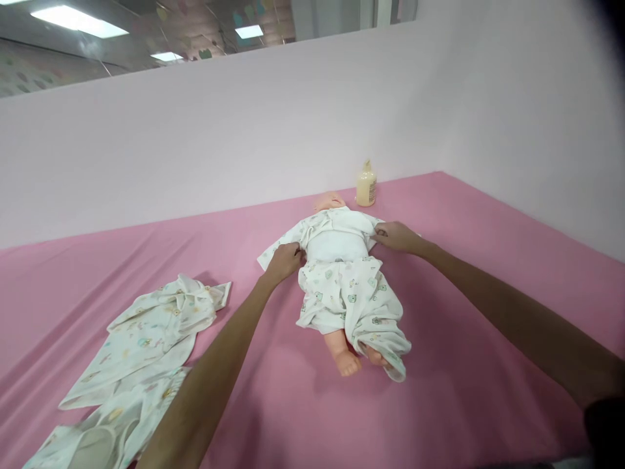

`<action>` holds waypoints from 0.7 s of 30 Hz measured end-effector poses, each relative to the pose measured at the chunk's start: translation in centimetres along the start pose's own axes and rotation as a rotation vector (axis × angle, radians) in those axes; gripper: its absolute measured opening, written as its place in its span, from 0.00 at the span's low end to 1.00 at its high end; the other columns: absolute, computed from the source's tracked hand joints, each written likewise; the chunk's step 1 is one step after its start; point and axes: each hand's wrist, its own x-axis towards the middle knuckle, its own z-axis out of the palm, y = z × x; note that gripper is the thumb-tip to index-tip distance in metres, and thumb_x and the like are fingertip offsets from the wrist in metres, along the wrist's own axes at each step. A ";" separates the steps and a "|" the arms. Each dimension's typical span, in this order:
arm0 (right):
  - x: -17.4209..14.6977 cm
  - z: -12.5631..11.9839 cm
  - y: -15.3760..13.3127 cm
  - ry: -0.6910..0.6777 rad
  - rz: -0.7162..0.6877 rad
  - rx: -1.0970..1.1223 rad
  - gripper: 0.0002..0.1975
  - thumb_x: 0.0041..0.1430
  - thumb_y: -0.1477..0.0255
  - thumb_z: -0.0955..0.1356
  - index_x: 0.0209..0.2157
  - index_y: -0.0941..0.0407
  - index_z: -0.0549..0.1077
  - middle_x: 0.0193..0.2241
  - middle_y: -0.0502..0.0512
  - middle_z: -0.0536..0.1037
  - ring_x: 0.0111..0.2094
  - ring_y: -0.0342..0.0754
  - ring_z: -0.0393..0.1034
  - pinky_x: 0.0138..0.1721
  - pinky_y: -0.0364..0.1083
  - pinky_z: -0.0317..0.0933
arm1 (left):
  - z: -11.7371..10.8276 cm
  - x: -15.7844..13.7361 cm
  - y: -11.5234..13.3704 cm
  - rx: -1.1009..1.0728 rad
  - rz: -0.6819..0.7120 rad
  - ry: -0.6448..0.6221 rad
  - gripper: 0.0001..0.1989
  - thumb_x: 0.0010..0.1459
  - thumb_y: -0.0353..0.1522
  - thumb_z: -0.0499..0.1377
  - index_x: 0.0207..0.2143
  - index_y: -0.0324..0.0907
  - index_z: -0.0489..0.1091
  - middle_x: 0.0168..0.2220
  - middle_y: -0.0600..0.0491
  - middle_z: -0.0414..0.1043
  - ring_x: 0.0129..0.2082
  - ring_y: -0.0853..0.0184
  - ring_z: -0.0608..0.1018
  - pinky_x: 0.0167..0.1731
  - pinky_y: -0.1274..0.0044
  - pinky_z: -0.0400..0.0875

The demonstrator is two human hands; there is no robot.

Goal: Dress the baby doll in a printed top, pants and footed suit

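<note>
On its back lies a baby doll, head toward the wall and feet toward me. It wears a printed white shirt, pushed up over its white torso, and loose printed pants. One foot sticks out of its pant leg; the other is partly covered by the cuff. My left hand pinches the shirt's lower edge at the doll's left-hand side in view. Across the torso, my right hand has its fingers closed on the shirt's other side. The fingertips of both hands are partly hidden.
A pump bottle of pale liquid stands beyond the doll's head, near the white wall. To the left lie a second printed baby shirt and more printed clothing. Everything rests on a pink sheet.
</note>
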 end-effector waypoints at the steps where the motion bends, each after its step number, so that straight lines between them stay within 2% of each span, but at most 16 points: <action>1: 0.6 0.3 0.1 0.033 0.010 -0.026 0.14 0.63 0.65 0.62 0.24 0.54 0.59 0.25 0.51 0.70 0.28 0.47 0.60 0.31 0.45 0.48 | 0.1 0.3 0.2 -0.005 -0.019 0.034 0.11 0.55 0.28 0.50 0.20 0.44 0.55 0.24 0.51 0.69 0.26 0.65 0.67 0.29 0.73 0.56; 4: 1.4 1.3 -0.1 0.081 0.058 -0.106 0.11 0.63 0.68 0.62 0.27 0.55 0.63 0.29 0.54 0.74 0.31 0.48 0.63 0.31 0.45 0.48 | 0.5 1.0 0.8 -0.082 -0.072 0.177 0.11 0.57 0.29 0.50 0.22 0.44 0.55 0.23 0.53 0.69 0.26 0.66 0.69 0.29 0.74 0.57; 7: 0.6 1.9 -1.0 0.125 0.154 -0.120 0.09 0.63 0.68 0.63 0.30 0.55 0.66 0.32 0.56 0.75 0.32 0.49 0.65 0.32 0.45 0.49 | 0.8 1.0 1.6 -0.277 -0.115 0.308 0.07 0.61 0.35 0.52 0.29 0.44 0.62 0.24 0.54 0.71 0.27 0.66 0.72 0.31 0.75 0.61; 10: -1.2 1.3 -3.5 0.298 0.185 -0.001 0.09 0.63 0.65 0.64 0.33 0.56 0.68 0.36 0.58 0.75 0.34 0.49 0.67 0.34 0.46 0.54 | 1.0 0.8 2.2 -0.455 -0.189 0.323 0.13 0.62 0.44 0.55 0.39 0.45 0.65 0.26 0.54 0.74 0.26 0.66 0.73 0.31 0.74 0.65; 12: -2.2 0.5 -6.1 0.367 0.136 0.129 0.10 0.64 0.64 0.64 0.35 0.56 0.70 0.37 0.57 0.76 0.36 0.48 0.68 0.36 0.46 0.57 | 0.9 0.7 2.5 -0.565 -0.318 0.255 0.19 0.60 0.50 0.58 0.38 0.43 0.65 0.27 0.51 0.74 0.24 0.66 0.73 0.29 0.73 0.66; 14: -2.8 -0.4 -9.0 0.306 0.054 0.205 0.10 0.63 0.64 0.64 0.33 0.56 0.71 0.36 0.56 0.77 0.35 0.47 0.69 0.35 0.45 0.58 | 0.8 0.6 2.6 -0.668 -0.438 0.134 0.24 0.56 0.54 0.59 0.32 0.42 0.66 0.28 0.48 0.74 0.23 0.66 0.74 0.29 0.72 0.68; 16: -3.0 -0.9 -11.5 0.123 -0.002 0.232 0.10 0.62 0.64 0.66 0.31 0.56 0.72 0.31 0.54 0.78 0.33 0.47 0.69 0.34 0.45 0.57 | 0.5 0.5 2.6 -0.742 -0.504 0.028 0.26 0.54 0.55 0.61 0.28 0.40 0.68 0.29 0.45 0.75 0.25 0.65 0.75 0.30 0.71 0.70; 18: -2.9 -1.1 -13.2 -0.047 -0.019 0.218 0.10 0.61 0.64 0.67 0.29 0.55 0.73 0.29 0.52 0.78 0.31 0.47 0.69 0.32 0.45 0.56 | 0.3 0.3 2.3 -0.801 -0.544 -0.020 0.25 0.53 0.53 0.63 0.28 0.38 0.70 0.31 0.43 0.76 0.27 0.64 0.76 0.32 0.71 0.71; 21: -2.5 -1.2 -14.1 -0.190 -0.022 0.189 0.10 0.59 0.63 0.69 0.29 0.55 0.73 0.30 0.52 0.78 0.32 0.47 0.69 0.32 0.45 0.56 | 0.2 0.2 1.6 -0.969 -0.587 -0.058 0.22 0.52 0.48 0.67 0.33 0.36 0.73 0.33 0.42 0.77 0.29 0.63 0.77 0.34 0.71 0.73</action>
